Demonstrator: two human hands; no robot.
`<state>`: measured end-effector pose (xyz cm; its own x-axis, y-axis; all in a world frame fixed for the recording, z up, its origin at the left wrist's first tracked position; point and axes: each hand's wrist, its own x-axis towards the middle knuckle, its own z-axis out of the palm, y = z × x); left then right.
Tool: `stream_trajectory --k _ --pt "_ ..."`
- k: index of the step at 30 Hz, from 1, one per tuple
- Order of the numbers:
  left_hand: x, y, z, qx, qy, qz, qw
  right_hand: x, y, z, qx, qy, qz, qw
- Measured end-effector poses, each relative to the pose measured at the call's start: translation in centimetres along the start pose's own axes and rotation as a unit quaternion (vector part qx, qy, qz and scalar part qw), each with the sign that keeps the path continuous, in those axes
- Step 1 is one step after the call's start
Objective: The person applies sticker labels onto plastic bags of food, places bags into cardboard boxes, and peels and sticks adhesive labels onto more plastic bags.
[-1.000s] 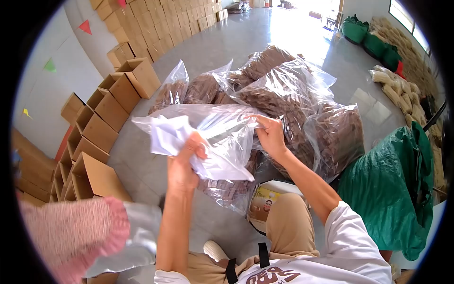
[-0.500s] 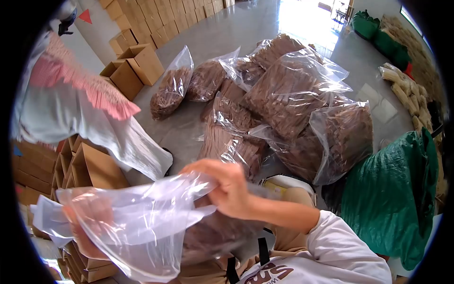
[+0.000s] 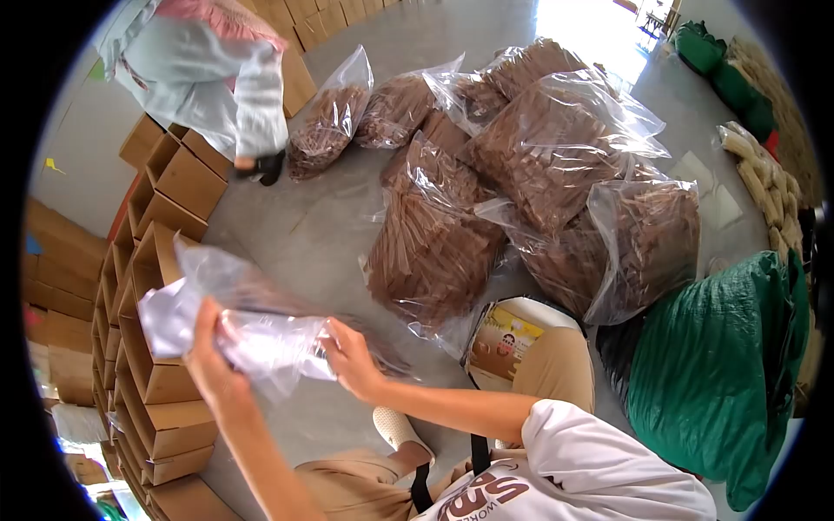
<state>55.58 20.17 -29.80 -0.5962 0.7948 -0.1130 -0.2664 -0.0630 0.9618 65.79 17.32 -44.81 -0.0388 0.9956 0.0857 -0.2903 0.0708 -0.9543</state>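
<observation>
A clear plastic bag [image 3: 278, 339] is stretched between my two hands, bunched narrow and partly smeared by motion. My left hand [image 3: 213, 352] is closed round its left part, beside a bunched whitish end [image 3: 165, 317] that may be folded film or paper. My right hand [image 3: 352, 358] grips the bag farther right with curled fingers. Beyond that hand, a blurred brown part of the bag [image 3: 391, 356] shows; I cannot make out its contents. Several clear bags of brown strips [image 3: 434, 252] lie piled on the floor in front of me.
Open cardboard boxes [image 3: 178, 378] line the left side. A person in pale trousers [image 3: 200, 87] stands at the upper left. A green sack [image 3: 721, 365] stands at my right, and a box with a yellow label [image 3: 504, 343] sits by my knee on the grey floor [image 3: 295, 234].
The bag has gone from spread wide to bunched narrow. My right hand has moved left, and my left hand now shows outside the film. The other person appears farther up in view.
</observation>
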Motion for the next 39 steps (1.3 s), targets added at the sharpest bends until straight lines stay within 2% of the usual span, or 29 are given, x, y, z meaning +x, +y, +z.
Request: stream_trajectory --k 2,3,4,5,6,7,9,10,11,12,13,14,15,16,17,19,21,23,24,25,27,28,30,33,34,36,37,39 --pt "2.2 -3.9 0.2 0.036 -0.042 -0.015 0.998 0.7 4.3 -1.0 0.059 0.027 0.108 0.992" --pt "2.4 -5.8 1.3 0.031 -0.055 -0.003 0.998 1.6 5.2 -1.9 0.133 0.054 0.052 0.988" --pt "3.4 -6.8 1.1 0.045 -0.153 -0.050 0.986 2.3 6.1 -3.9 0.092 0.084 0.090 0.988" --pt "4.0 -7.5 0.9 0.055 -0.249 -0.096 0.962 3.5 7.3 -6.1 -0.024 0.088 -0.031 0.995" --pt "3.8 -7.5 1.5 0.055 -0.250 -0.100 0.962 4.2 6.2 -8.6 -0.114 0.095 0.029 0.988" --pt "3.4 -7.3 2.5 0.026 -0.237 -0.122 0.963 5.0 6.7 -11.1 -0.152 0.097 0.032 0.983" --pt "2.6 -7.1 4.2 -0.002 -0.235 -0.147 0.961 5.5 4.2 -16.2 -0.253 0.083 0.148 0.952" --pt "2.3 -7.1 4.8 -0.016 -0.238 -0.162 0.957 5.4 6.5 -19.7 -0.266 0.094 0.131 0.951" --pt "1.9 -7.4 5.2 -0.028 -0.239 -0.178 0.954 4.7 8.7 -23.3 -0.314 0.130 0.068 0.938" --pt "1.2 -7.8 5.6 -0.028 -0.248 -0.213 0.945 3.9 8.4 -26.2 -0.296 0.128 0.177 0.930" --pt "0.4 -8.4 5.8 -0.024 -0.248 -0.218 0.944 2.8 10.3 -30.3 -0.378 0.075 0.175 0.906" --pt "-0.6 -9.1 5.9 -0.054 -0.274 -0.260 0.924 1.3 10.2 -32.8 -0.397 0.070 0.177 0.898" --pt "-1.5 -9.9 5.9 -0.081 -0.298 -0.304 0.901 0.6 10.6 -35.5 -0.468 -0.021 0.229 0.853" --pt "-2.1 -11.2 5.6 -0.091 -0.310 -0.313 0.893 -0.2 8.9 -36.0 -0.515 -0.053 0.268 0.813" --pt "-2.4 -12.6 5.2 -0.082 -0.312 -0.324 0.889 -1.2 9.4 -37.1 -0.508 -0.048 0.279 0.813" --pt "-2.7 -15.7 5.0 -0.066 -0.280 -0.377 0.880 -2.9 10.7 -39.3 -0.575 -0.089 0.299 0.757" --pt "-3.4 -18.0 5.9 -0.038 -0.226 -0.412 0.882 -4.8 11.9 -40.3 -0.577 -0.087 0.330 0.742" --pt "-4.7 -19.6 7.3 -0.004 -0.232 -0.408 0.883 -6.8 13.1 -40.1 -0.632 -0.122 0.340 0.686" --pt "-5.6 -20.5 7.9 0.045 -0.235 -0.393 0.888 -7.2 13.9 -39.8 -0.622 -0.125 0.427 0.644" --pt "-6.3 -21.5 8.2 0.052 -0.242 -0.396 0.884 -8.7 15.2 -39.1 -0.616 -0.119 0.433 0.647" --pt "-7.7 -23.9 8.3 0.108 -0.330 -0.393 0.851 -12.1 17.3 -37.2 -0.701 0.126 0.352 0.607" --pt "-8.3 -25.1 8.5 0.112 -0.339 -0.399 0.845 -12.5 17.4 -36.8 -0.698 0.134 0.361 0.603" --pt "-9.6 -27.7 8.5 0.158 -0.379 -0.420 0.810 -13.6 16.8 -36.2 -0.709 0.115 0.449 0.532" --pt "-11.9 -32.0 7.3 0.211 -0.372 -0.509 0.747 -14.3 14.9 -36.1 -0.691 0.099 0.464 0.545" --pt "-12.8 -32.7 7.0 0.258 -0.400 -0.494 0.727 -14.5 14.8 -36.5 -0.691 0.106 0.466 0.543" --pt "-14.6 -33.7 6.4 0.324 -0.477 -0.433 0.693 -14.9 14.3 -37.6 -0.623 0.106 0.488 0.602" --pt "-15.3 -33.3 6.4 0.326 -0.531 -0.428 0.654 -15.2 14.7 -38.4 -0.624 0.111 0.490 0.599" --pt "-16.7 -34.7 5.4 0.304 -0.598 -0.399 0.625 -15.2 15.4 -40.0 -0.585 0.066 0.408 0.698"
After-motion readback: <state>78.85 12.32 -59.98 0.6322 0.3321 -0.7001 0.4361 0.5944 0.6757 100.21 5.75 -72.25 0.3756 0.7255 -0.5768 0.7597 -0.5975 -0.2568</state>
